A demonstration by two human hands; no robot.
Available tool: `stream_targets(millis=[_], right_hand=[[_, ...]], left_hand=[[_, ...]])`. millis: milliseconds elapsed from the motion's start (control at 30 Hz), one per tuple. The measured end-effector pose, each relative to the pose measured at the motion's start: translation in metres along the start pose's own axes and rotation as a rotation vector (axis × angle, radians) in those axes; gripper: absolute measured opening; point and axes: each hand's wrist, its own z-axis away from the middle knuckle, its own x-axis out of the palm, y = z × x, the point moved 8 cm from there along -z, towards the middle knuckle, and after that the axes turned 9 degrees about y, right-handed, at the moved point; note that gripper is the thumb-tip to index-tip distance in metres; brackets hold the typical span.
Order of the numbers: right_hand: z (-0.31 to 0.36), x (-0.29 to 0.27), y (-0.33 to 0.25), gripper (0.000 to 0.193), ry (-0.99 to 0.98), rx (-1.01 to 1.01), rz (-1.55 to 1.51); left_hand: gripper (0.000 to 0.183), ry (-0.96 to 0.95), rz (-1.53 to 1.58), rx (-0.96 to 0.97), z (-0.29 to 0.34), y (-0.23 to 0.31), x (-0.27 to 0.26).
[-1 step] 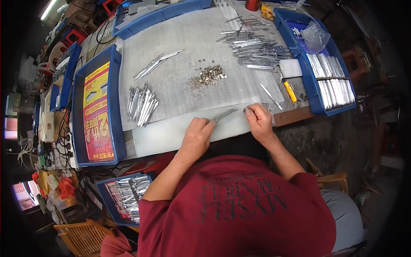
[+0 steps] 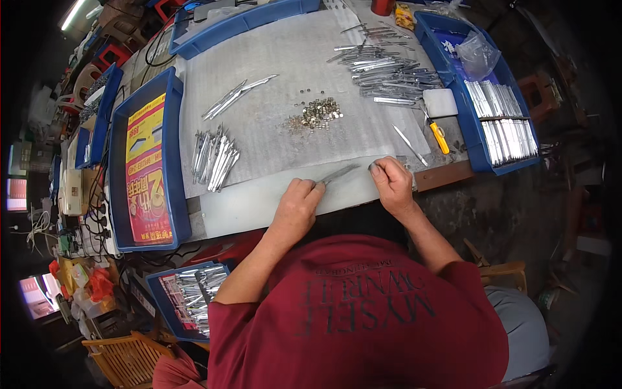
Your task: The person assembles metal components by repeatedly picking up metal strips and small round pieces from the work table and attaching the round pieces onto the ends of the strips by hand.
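My left hand (image 2: 298, 204) is closed on a thin grey metal strip (image 2: 341, 173), whose free end points up and to the right. Close by on the right, my right hand (image 2: 394, 183) is pinched; a small dark bit shows at its fingertips, too little to name. Both hands are over a pale smooth sheet (image 2: 253, 211) along the table's near edge. Beyond them lies a heap of small shiny metal pieces (image 2: 317, 115). Metal strips are gathered in a bundle (image 2: 216, 159) to the left and a larger pile (image 2: 389, 74) at the far right.
Blue trays stand at the left (image 2: 183, 214), the back (image 2: 253, 29) and the right (image 2: 466, 136), the last holding rows of metal strips. A yellow-handled tool (image 2: 439, 138) lies beside a white block (image 2: 440, 103). Another tray (image 2: 170, 311) of strips sits low at my left.
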Motion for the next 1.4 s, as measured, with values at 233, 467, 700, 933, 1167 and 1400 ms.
stream_targets(millis=[233, 467, 700, 933, 1167, 1400], right_hand=[[-0.001, 0.001, -0.001, 0.010, 0.014, 0.018, -0.015], [0.001, -0.002, 0.003, 0.010, 0.038, 0.045, -0.044], [-0.003, -0.002, -0.001, 0.010, 0.032, -0.003, -0.055], [0.000, 0.001, 0.000, 0.007, 0.030, 0.016, -0.057], [0.004, 0.003, 0.005, 0.008, 0.003, 0.059, -0.078], [0.003, 0.002, 0.007, 0.010, -0.002, 0.065, -0.059]], left_hand=[[0.032, -0.176, 0.050, 0.171, -0.017, 0.015, 0.035], [0.031, -0.142, 0.063, 0.201, -0.037, 0.025, 0.050], [0.028, -0.066, -0.068, 0.093, -0.006, 0.005, 0.007], [0.022, -0.168, -0.020, 0.216, -0.023, 0.020, 0.049], [0.022, 0.003, 0.033, 0.107, -0.040, 0.016, 0.039], [0.025, 0.346, -0.158, -0.171, -0.009, -0.067, -0.058]])
